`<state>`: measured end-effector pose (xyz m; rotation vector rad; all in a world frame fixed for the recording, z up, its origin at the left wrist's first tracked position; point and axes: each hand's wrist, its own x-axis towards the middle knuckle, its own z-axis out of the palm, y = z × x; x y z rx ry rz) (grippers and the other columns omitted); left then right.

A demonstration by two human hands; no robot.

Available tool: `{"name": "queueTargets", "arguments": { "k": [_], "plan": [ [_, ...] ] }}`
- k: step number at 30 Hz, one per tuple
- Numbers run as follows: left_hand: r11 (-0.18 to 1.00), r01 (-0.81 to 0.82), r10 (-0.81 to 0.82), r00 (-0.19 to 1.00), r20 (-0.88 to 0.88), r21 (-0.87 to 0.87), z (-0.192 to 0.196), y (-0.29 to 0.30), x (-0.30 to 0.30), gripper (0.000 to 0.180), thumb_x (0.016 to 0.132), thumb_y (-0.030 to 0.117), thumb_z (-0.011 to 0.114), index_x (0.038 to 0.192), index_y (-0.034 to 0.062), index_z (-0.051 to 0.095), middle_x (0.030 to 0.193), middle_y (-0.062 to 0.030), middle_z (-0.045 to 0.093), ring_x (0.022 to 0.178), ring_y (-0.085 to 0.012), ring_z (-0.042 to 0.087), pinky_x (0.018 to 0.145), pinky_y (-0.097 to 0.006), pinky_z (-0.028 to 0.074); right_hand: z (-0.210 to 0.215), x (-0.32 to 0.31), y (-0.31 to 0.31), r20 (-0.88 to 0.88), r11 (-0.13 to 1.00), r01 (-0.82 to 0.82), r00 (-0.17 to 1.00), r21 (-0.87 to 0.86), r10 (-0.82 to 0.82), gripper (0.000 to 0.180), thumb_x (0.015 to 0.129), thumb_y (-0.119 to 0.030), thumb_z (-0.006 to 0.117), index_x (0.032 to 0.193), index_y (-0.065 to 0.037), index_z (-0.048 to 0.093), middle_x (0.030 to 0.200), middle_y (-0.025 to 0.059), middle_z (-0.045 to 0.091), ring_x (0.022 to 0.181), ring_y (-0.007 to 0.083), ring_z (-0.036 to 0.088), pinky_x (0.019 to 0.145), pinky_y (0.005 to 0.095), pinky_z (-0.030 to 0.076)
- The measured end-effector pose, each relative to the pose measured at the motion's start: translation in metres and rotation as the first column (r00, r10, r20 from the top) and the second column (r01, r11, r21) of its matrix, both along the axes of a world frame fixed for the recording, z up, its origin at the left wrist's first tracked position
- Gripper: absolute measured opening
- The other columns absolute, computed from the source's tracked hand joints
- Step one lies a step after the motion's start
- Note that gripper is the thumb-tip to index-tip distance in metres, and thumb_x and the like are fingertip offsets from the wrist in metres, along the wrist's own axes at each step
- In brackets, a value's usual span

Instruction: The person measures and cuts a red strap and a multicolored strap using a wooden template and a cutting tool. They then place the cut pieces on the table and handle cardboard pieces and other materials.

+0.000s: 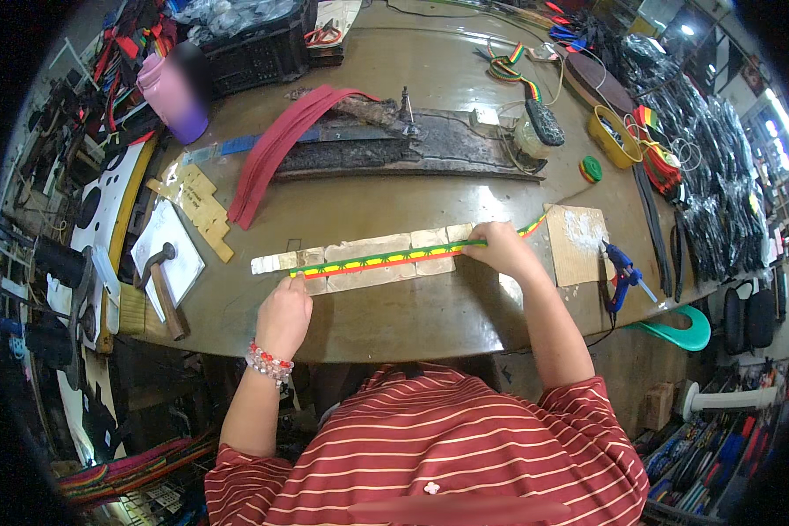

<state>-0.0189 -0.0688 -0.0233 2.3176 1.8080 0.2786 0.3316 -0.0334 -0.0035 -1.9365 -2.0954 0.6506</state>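
Observation:
A green, yellow and red patterned ribbon [386,259] is stretched over a long strip of worn, taped board [351,279] on the table. My left hand [285,304] pinches the ribbon's left end, near the pale end of the board. Farther right, my right hand [505,249] grips the ribbon at the board's right end, fingertips closed on it. Beyond that hand the ribbon runs on toward a piece of cardboard [577,267] smeared with white residue. A blue glue gun [621,276] lies at the cardboard's right edge.
Dark red strips [276,158] lie across a dark metal bar [368,162] beyond the board. A hammer [162,294] rests at the left on white paper [180,241]. A ribbon roll [591,169], a yellow basket [612,140] and a teal ring-shaped thing [688,329] are at the right.

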Motion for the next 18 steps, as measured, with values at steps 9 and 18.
{"name": "queueTargets", "arguments": {
  "k": [9,18],
  "plan": [
    [1.000,0.002,-0.002,1.000,0.025,0.010,0.000,0.003,-0.001,0.023,0.087,0.014,0.049,0.100,-0.0022,0.060,0.085,-0.0179,0.060,0.075,-0.0342,0.060,0.066,-0.042,0.050,-0.010,0.001,0.000,-0.003,0.999,0.052,0.999,-0.004,-0.052,0.028,0.069,-0.020,0.069,0.087,0.002,0.067,0.080,0.0225,0.065,0.077,0.0341,0.064,0.073,0.0391,0.049],
    [0.949,0.245,-0.284,0.937,0.201,0.199,0.050,0.064,0.044,0.021,0.088,0.018,0.052,0.094,0.0009,0.061,0.094,-0.0148,0.060,0.091,-0.0307,0.058,0.080,-0.040,0.047,0.030,-0.010,0.018,-0.035,0.989,-0.149,0.988,0.011,0.149,0.027,0.068,-0.018,0.070,0.087,0.001,0.067,0.078,0.0206,0.064,0.073,0.0329,0.063,0.069,0.0370,0.048]
  ]
}}
